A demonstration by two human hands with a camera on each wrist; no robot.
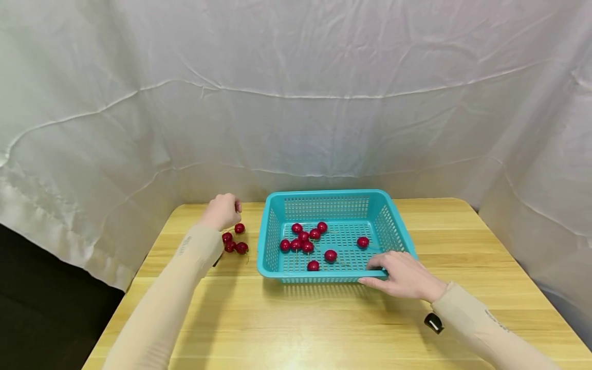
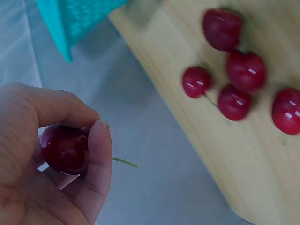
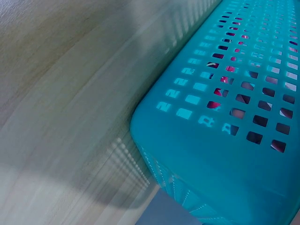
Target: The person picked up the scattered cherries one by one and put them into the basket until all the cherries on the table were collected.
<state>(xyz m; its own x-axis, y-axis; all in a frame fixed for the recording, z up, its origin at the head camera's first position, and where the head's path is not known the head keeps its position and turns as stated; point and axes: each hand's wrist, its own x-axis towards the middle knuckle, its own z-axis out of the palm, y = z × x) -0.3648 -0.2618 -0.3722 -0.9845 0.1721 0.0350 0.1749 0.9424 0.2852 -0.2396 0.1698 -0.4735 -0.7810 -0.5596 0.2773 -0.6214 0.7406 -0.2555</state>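
Observation:
My left hand (image 1: 223, 210) is raised over the back left of the table. In the left wrist view, its thumb and fingers curl round a dark red cherry (image 2: 64, 149) with a short green stem poking out. Below and beside that hand, several loose cherries (image 1: 242, 248) lie on the wood. My right hand (image 1: 401, 275) grips the near rim of a turquoise plastic basket (image 1: 273, 277) close to its front right corner, thumb outside and fingers inside. Several cherries (image 1: 330, 256) rest on the basket's slotted floor, most of them toward the left half.
The light wooden table (image 1: 324, 329) has rounded back corners. A pale cloth curtain (image 1: 324, 128) hangs behind it and along both sides. The basket's perforated wall (image 3: 225, 117) fills much of the right wrist view. A dark area (image 1: 46, 298) lies past the table's left edge.

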